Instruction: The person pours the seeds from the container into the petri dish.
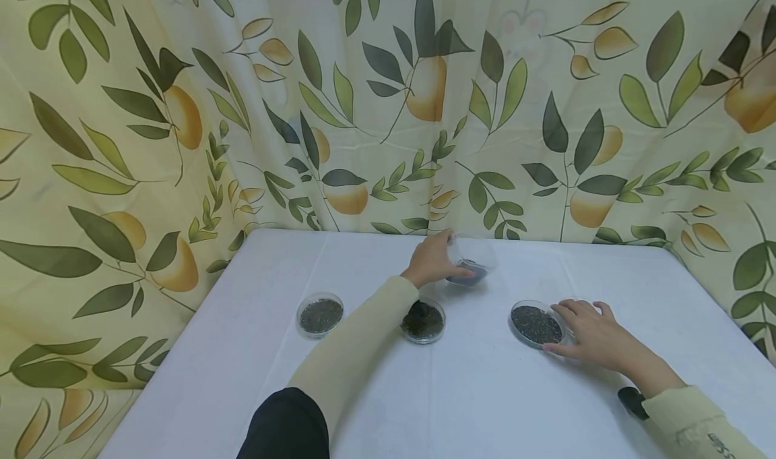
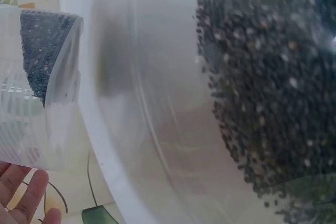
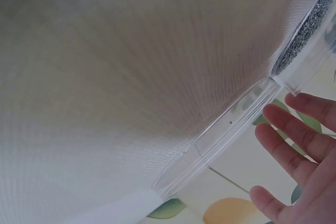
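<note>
My left hand (image 1: 433, 260) reaches to the back middle of the table and grips a tilted clear plastic cup (image 1: 471, 260). Dark seeds lie slanted inside the cup, as the left wrist view also shows. Beside my right hand (image 1: 594, 334) stands a clear round dish (image 1: 535, 324) of dark seeds, its fingertips at the dish's right edge. In the right wrist view these fingers (image 3: 283, 148) are spread, close to a clear shallow rim (image 3: 220, 137); whether they touch it I cannot tell. Under my left forearm sits a middle dish (image 1: 423, 321) of dark, brownish-green material.
Another round dish (image 1: 320, 315) with dark grey contents stands left of my left forearm. All stand on a white-covered table (image 1: 461, 405). Behind it hangs a leaf-and-fruit patterned curtain (image 1: 388, 108). My left sleeve (image 1: 351, 351) passes between the left and middle dishes.
</note>
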Available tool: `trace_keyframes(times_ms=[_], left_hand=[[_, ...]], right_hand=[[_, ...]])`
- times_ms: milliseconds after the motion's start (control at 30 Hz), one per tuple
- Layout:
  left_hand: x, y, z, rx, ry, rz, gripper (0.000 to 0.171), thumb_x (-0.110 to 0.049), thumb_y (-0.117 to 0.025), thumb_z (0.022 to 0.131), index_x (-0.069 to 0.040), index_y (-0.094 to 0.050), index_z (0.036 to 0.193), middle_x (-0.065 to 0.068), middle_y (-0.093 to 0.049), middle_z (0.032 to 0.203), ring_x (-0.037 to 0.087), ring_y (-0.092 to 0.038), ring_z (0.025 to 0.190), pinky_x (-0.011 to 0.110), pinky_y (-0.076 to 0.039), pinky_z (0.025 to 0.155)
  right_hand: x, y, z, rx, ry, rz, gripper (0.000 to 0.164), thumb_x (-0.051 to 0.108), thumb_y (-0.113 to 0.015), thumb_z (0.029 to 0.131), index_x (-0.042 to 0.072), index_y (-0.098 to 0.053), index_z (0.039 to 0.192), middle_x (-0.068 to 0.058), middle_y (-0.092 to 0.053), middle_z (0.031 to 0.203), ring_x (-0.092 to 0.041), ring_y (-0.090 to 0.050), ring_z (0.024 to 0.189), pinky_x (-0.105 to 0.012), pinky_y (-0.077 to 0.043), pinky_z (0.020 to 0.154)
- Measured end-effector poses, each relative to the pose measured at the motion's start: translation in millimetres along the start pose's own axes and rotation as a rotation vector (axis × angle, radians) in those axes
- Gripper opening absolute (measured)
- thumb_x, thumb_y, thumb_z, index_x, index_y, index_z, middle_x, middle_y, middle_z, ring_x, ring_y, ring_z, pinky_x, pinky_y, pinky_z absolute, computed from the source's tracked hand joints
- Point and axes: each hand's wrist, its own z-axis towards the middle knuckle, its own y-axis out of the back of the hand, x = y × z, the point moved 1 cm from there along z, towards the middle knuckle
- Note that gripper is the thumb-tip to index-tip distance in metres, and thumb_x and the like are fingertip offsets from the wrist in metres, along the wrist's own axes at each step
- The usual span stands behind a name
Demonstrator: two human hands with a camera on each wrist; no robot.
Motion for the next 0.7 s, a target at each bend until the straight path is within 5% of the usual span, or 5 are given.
trace_keyframes(times_ms=[233, 700], left_hand=[[7.0, -2.1, -0.3, 0.036, 0.023, -0.001, 0.106, -0.055, -0.081, 0.061, -0.013, -0.033, 0.146, 0.001, -0.053, 0.137, 0.021, -0.051, 0.124, 0.035, -0.044, 0.101], [20.2, 1.7, 7.1, 0.146, 0.054, 0.079, 0.101, -0.06, -0.079, 0.062, -0.014, -0.037, 0.142, 0.001, -0.054, 0.134, 0.022, -0.049, 0.121, 0.035, -0.042, 0.102]], right_hand=[[0.8, 0.3, -0.2, -0.004, 0.003, -0.003, 0.081, 0.06, -0.07, 0.071, -0.003, -0.058, 0.12, -0.024, -0.057, 0.119, -0.04, -0.051, 0.113, -0.066, -0.03, 0.092], [-0.6, -0.3, -0.4, -0.011, 0.006, -0.003, 0.081, 0.061, -0.069, 0.071, -0.004, -0.057, 0.119, -0.025, -0.057, 0.119, -0.041, -0.051, 0.112, -0.066, -0.03, 0.091]])
